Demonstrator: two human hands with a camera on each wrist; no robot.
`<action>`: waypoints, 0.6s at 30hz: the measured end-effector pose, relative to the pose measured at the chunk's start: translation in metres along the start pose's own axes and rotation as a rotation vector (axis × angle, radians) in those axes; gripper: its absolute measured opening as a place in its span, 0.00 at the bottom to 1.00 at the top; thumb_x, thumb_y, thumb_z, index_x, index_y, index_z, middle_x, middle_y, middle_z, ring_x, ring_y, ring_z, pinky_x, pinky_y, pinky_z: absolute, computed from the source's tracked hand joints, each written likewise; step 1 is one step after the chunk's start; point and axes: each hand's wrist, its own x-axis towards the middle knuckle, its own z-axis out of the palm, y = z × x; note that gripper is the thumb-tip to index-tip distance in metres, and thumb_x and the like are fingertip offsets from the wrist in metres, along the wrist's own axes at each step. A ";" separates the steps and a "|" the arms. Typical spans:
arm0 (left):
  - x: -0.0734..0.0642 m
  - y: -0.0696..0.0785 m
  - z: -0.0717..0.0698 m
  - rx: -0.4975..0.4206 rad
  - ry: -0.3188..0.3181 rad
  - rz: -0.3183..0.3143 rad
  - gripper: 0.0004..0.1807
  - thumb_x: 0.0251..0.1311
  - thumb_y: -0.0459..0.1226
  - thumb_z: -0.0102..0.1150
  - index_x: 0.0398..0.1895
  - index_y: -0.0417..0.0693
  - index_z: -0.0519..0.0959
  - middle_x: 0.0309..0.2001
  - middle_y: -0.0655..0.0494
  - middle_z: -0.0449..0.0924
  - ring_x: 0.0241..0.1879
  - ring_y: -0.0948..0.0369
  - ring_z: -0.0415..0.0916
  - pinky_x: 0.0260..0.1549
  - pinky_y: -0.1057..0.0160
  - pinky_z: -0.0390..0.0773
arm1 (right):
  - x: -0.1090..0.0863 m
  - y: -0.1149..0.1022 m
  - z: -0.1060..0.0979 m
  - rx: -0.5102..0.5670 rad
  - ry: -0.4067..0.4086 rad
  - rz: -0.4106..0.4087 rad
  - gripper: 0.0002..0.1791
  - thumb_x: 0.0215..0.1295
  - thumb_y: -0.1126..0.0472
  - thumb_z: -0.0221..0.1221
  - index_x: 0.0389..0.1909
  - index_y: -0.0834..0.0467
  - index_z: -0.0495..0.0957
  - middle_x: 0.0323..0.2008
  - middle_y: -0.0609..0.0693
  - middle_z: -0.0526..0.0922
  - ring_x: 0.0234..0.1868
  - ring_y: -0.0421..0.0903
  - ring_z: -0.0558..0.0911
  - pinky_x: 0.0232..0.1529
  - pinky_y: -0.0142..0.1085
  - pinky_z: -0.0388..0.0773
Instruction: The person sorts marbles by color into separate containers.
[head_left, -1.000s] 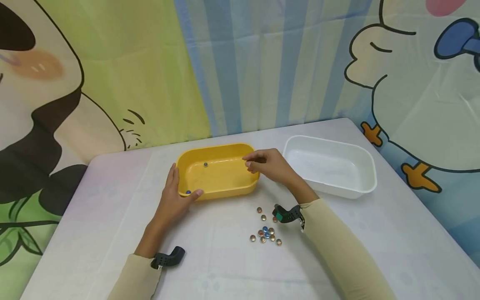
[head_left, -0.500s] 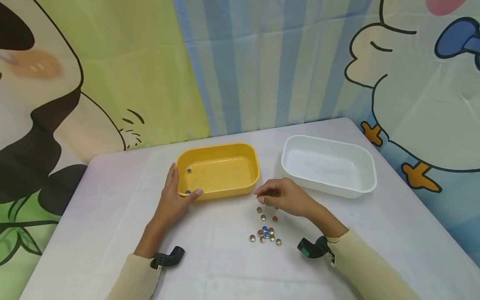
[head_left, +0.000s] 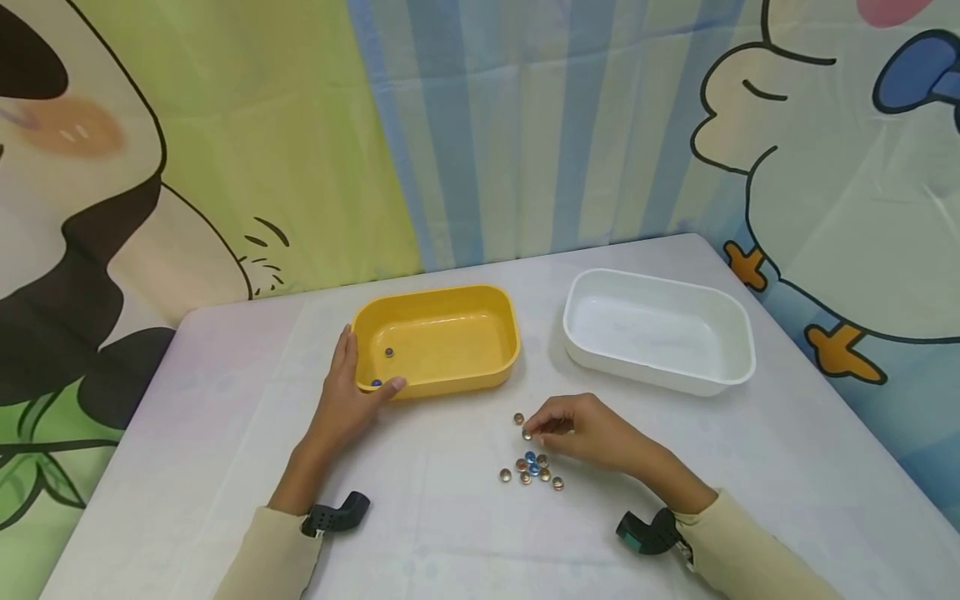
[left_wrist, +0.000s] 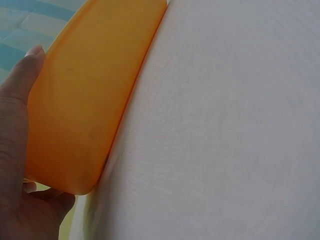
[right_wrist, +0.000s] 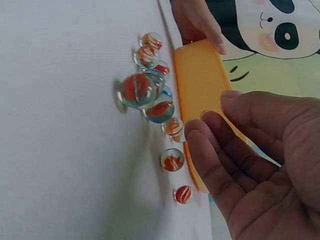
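Note:
My left hand (head_left: 347, 404) rests at the near left corner of a yellow tub (head_left: 438, 385), fingers straight along its end wall and thumb over the front rim. In the left wrist view, the thumb (left_wrist: 25, 75) lies at the tub's rim. Inside the tub are two small dark marbles, one on the floor (head_left: 389, 352) and one by the near left corner (head_left: 377, 383). My right hand (head_left: 588, 429) is low over the table, fingertips right at a glass marble (head_left: 527, 434). The right wrist view shows a gap between thumb and fingers, with nothing held.
Several clear marbles with red or blue swirls lie bunched near a blue one (head_left: 529, 457), just in front of the right hand. A white tub (head_left: 660, 371) stands on the right. The white-covered table (head_left: 442, 517) meets a printed cloth backdrop (head_left: 510, 125) behind.
My right hand has moved from over the yellow tub's right end back to the loose marbles. One marble in the tub has rolled left and nearer. The left hand stays put.

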 end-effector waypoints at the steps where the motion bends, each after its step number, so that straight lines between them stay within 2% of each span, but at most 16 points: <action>1: 0.000 0.000 0.000 0.001 0.000 -0.003 0.63 0.52 0.59 0.66 0.77 0.41 0.38 0.78 0.49 0.32 0.75 0.48 0.37 0.67 0.41 0.49 | 0.000 0.000 0.001 -0.011 -0.001 -0.005 0.11 0.60 0.73 0.63 0.42 0.58 0.85 0.38 0.47 0.85 0.39 0.42 0.82 0.43 0.34 0.80; 10: 0.000 0.000 -0.001 -0.007 -0.014 0.003 0.63 0.53 0.60 0.65 0.77 0.41 0.37 0.78 0.51 0.31 0.75 0.47 0.37 0.67 0.40 0.48 | -0.004 -0.002 0.009 -0.083 -0.020 -0.030 0.10 0.60 0.72 0.63 0.41 0.60 0.85 0.39 0.47 0.85 0.38 0.37 0.81 0.41 0.32 0.79; 18: 0.000 0.000 -0.001 -0.007 -0.011 -0.005 0.63 0.52 0.61 0.65 0.77 0.42 0.37 0.78 0.52 0.31 0.75 0.48 0.37 0.67 0.40 0.48 | -0.003 -0.007 0.016 -0.163 -0.026 -0.036 0.10 0.60 0.72 0.63 0.40 0.60 0.85 0.38 0.44 0.83 0.37 0.36 0.78 0.39 0.31 0.78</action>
